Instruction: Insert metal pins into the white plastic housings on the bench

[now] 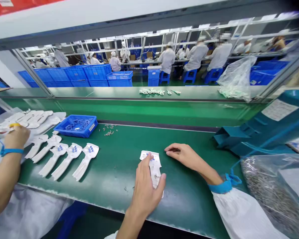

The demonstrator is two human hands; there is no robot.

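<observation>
A white plastic part [154, 169] with small blue pieces at its top lies on the green work surface. Over its left side rests my left hand [146, 186], fingers apart, the index fingertip at the blue pieces; the palm hides some of the part. To the right of the part is my right hand [185, 156], low over the surface, thumb and index fingertips close together. Whether anything tiny is between them is too small to tell. Further left, white handle-shaped parts [86, 161] with blue pieces lie in a row.
A blue tray [76, 126] of small blue pieces stands behind the row, beside scattered tiny metal pieces [109, 132]. A co-worker's hand [16, 136] is at the far left. On the right are a bag of metal pieces [271, 189] and a teal holder [259, 126].
</observation>
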